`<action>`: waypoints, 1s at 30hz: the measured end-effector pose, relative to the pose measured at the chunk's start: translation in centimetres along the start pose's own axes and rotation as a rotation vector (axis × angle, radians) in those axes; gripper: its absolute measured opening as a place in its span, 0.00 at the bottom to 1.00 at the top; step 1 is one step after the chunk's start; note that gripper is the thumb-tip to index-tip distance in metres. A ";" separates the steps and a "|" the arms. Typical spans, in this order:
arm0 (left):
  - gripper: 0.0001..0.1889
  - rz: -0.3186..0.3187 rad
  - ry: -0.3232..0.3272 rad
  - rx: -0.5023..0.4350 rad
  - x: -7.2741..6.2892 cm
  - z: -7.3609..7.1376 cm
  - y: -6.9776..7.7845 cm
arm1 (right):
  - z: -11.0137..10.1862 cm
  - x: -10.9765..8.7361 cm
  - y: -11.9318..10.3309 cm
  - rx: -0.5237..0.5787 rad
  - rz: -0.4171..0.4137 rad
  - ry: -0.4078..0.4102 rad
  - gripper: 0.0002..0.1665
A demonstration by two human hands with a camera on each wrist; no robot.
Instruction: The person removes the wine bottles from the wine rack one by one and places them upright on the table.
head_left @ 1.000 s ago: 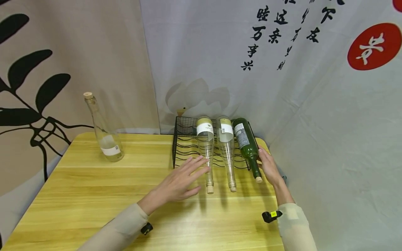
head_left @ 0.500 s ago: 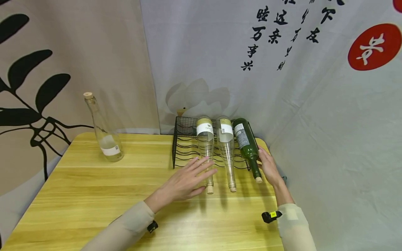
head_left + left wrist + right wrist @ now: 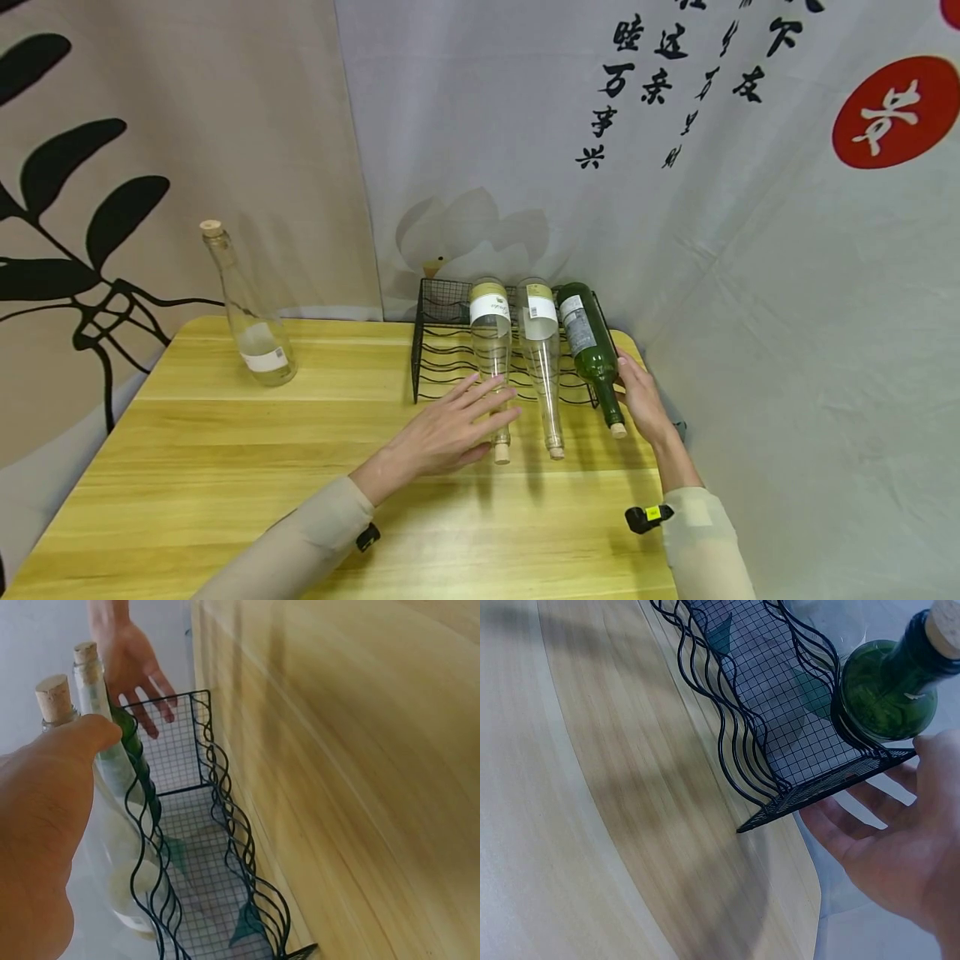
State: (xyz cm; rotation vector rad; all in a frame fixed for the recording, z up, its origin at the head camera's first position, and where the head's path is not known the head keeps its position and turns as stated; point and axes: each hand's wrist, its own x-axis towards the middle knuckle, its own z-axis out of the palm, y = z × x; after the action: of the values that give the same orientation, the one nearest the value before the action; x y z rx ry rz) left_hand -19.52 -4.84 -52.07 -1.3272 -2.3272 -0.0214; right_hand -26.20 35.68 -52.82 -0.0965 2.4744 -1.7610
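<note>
A black wire wine rack stands at the back of the table. Lying on its top, necks toward me, are two clear glass bottles, the left one and the middle one, and a green wine bottle at the right end. All three have corks. My left hand hovers with spread, straight fingers over the left bottle's neck; whether it touches is unclear. My right hand is at the rack's right end, its relaxed fingers against or just beside the mesh side panel.
Another corked clear bottle stands upright at the table's back left. Behind the wooden table hangs a printed cloth, and a pale cloth closes off the right side.
My left hand has moved slightly to the right, further over the left clear bottle's neck. My right hand, the rack and the bottles stay where they were.
</note>
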 end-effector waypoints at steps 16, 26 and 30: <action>0.35 0.034 0.034 0.058 0.2 0.3 -0.7 | 0.1 0.0 0.1 -0.007 -0.001 0.002 0.41; 0.32 0.046 0.065 0.071 0.3 0.3 -0.8 | 0.2 0.0 0.1 0.001 -0.004 0.002 0.42; 0.30 0.047 0.066 0.070 0.4 0.3 -0.6 | 0.1 -0.1 0.1 0.000 -0.006 -0.003 0.42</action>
State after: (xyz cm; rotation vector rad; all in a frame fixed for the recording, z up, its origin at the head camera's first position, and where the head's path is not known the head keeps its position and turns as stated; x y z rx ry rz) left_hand -20.36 -4.77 -52.06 -1.3264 -2.2212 0.0299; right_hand -26.11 35.61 -53.00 -0.1066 2.4740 -1.7621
